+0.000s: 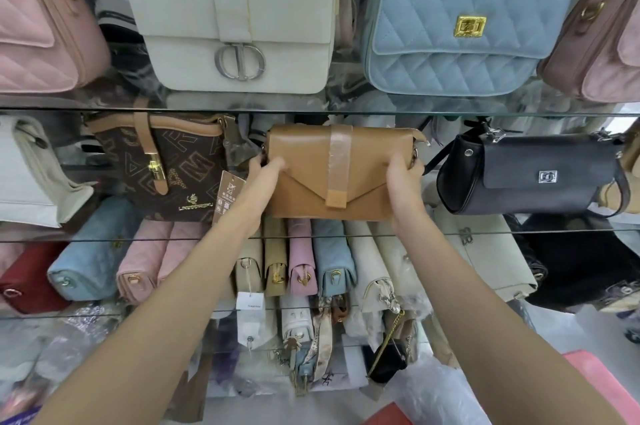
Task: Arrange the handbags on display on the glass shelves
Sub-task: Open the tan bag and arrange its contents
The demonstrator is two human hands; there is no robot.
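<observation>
On the middle glass shelf, between a monogram bag with a tag too small to read and a black bag, the tan envelope bag lies straight ahead, long axis crosswise. The left hand and right hand grip its ends, equally near.

Glass shelf bears tan handbag, black handbag, monogram handbag.

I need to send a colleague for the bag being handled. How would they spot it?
On the middle glass shelf, look between the brown lettered bag and the black bag. The tan envelope bag alone has a pointed flap and a taped centre strap.
</observation>
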